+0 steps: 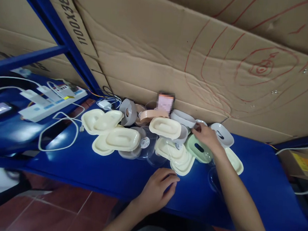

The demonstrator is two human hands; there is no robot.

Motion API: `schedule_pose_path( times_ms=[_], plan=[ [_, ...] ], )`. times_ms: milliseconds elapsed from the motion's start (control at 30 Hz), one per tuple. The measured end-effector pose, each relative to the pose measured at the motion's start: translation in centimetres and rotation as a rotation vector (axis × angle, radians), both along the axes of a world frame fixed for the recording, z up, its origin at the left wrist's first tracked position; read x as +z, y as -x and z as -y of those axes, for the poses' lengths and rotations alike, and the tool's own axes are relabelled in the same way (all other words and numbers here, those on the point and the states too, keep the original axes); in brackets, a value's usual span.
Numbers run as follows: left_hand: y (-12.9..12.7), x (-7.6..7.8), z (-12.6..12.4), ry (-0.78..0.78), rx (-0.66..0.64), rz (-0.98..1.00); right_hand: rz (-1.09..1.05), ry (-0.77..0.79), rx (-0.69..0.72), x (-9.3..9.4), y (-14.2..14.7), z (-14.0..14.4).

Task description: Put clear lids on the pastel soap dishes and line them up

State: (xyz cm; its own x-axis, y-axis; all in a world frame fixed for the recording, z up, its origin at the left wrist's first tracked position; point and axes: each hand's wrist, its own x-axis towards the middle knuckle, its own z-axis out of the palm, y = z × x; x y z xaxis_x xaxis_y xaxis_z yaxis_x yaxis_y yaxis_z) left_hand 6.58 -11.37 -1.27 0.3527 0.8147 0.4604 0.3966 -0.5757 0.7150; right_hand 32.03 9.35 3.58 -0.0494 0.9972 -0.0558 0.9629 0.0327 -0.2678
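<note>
Stretching across the view: blue surface (92, 167), cardboard wall (175, 43) behind. Crowding its back edge: heap of cream lids (120, 138) over clear tubs. Reaching in, right hand (206, 136), fingers curled down onto a grey-white lid (185, 118) beside the green lid (199, 149). Resting near the front edge, left hand (158, 191), loosely curled, holding nothing. Likely risking a slide: loosely stacked pieces toppling if tugged.

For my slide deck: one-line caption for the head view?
Right hand reaches among plastic lids beside a green lid; left hand rests on the blue table.
</note>
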Motion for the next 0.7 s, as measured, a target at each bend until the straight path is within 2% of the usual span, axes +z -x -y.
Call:
schedule_pose_path(
  times_ms=[200,400,567,700],
  plan=[
    [-0.2,0.0,0.0,0.004,-0.038,0.026,0.029,0.085,-0.09,0.5,0.2,-1.7],
    [1.4,0.9,1.1,-0.122,-0.011,-0.024,0.001,0.052,-0.106,0.3,-0.8,-0.8],
    [4.4,2.0,1.2,-0.212,0.129,-0.071,-0.011,0.062,-0.099,-0.1,-1.3,-0.7],
    [6.0,2.0,0.4,-0.238,0.245,-0.054,-0.006,0.088,-0.098,-0.2,-1.3,-2.1]
  ],
)
